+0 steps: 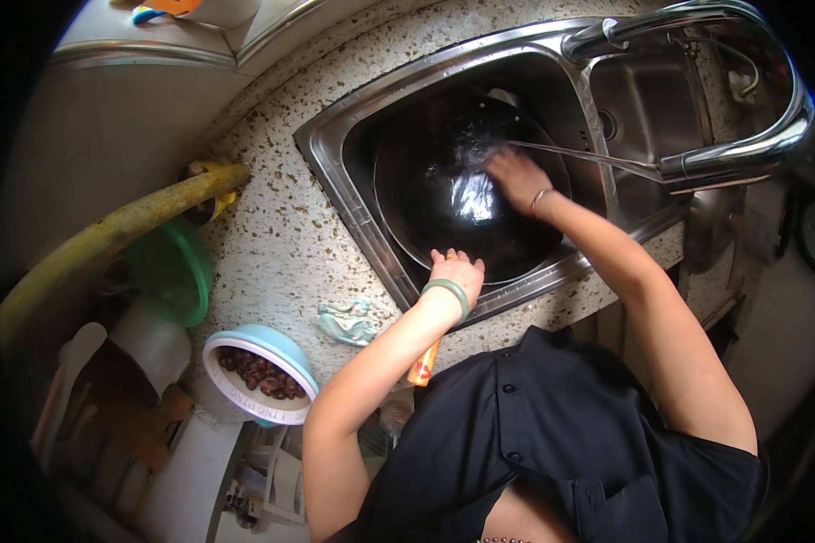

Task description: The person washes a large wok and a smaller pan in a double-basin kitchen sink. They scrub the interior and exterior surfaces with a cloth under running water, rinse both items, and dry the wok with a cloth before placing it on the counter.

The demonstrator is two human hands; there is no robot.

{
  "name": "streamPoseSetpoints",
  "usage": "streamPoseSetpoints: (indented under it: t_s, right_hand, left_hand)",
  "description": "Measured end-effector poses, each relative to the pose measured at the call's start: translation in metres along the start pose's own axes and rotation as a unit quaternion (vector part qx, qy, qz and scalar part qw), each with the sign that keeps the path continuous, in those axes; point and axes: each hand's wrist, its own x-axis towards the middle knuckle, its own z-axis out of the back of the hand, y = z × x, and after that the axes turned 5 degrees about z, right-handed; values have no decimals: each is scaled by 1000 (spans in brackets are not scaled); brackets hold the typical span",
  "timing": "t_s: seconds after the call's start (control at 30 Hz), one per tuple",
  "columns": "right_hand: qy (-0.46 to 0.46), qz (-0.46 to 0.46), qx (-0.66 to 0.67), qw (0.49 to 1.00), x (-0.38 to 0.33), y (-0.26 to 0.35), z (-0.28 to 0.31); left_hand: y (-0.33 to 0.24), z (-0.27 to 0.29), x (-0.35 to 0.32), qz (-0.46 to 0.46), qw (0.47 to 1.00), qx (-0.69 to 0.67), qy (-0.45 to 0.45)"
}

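So the big dark wok (426, 195) is sitting in the left basin of the steel sink (349, 195). The left hand (457, 271) is at its 6 o'clock rim, fingers slightly apart, so most of the wok lies toward 12 from there; can't tell if it's gripping anything. An orange-ended handle (423, 365) sticks out around 7 o'clock from that hand. The right hand (519, 184) is over the wok's inside, with the middle toward its 9. It's pretty blurry, can't tell its grip. Water (589, 156) streams in from the faucet (733, 165) at 3.
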Motion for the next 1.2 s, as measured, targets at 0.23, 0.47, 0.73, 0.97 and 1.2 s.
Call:
streamPoseSetpoints:
  t_s: [0.23, 0.47, 0.73, 0.97, 1.2]
  right_hand:
    - [59, -20, 82, 995, -10, 48, 11]
    - [-91, -135, 235, 958, -8, 18, 58]
    - [-297, -60, 257, 918, -77, -6, 180]
    - [-452, -111, 297, 834, -102, -3, 196]
    - [-493, -136, 334, 792, -115, -7, 191]
  left_hand:
    - [-25, -14, 23, 37, 991, 123, 45]
    - [-28, 22, 3, -35, 989, 102, 97]
    - [-16, 96, -35, -132, 990, -4, 51]
    - [-17, 138, -54, -186, 971, -127, 80]
    - [-13, 165, -62, -204, 962, -163, 82]
